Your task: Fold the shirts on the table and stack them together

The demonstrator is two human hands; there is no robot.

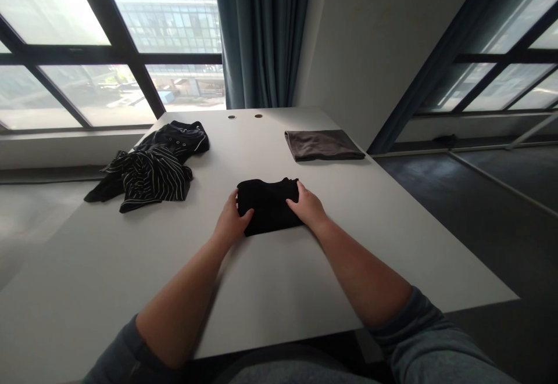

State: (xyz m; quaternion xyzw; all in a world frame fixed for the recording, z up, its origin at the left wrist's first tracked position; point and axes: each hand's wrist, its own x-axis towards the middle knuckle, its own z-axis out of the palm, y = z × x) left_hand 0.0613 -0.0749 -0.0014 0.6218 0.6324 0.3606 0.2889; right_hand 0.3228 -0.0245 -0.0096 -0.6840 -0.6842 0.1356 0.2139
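A folded black garment [271, 207] lies in front of me near the middle of the white table [279, 285]; its exact kind cannot be made out. My left hand [232, 219] grips its left edge, thumb on top and fingers round the far side. At the opposite edge, my right hand [307, 204] holds it the same way, with the thumb over the cloth. The garment's upper edge is wavy and slightly raised, while its lower edge rests along the tabletop.
Crumpled dark clothes lie at the left: a black piece with white stripes [150, 178] and a dark piece with eyelets [181, 138] behind it. A folded grey-brown cloth [325, 144] sits at the back right. Two round holes [258, 116] mark the table's far end, before a blue curtain [265, 35].
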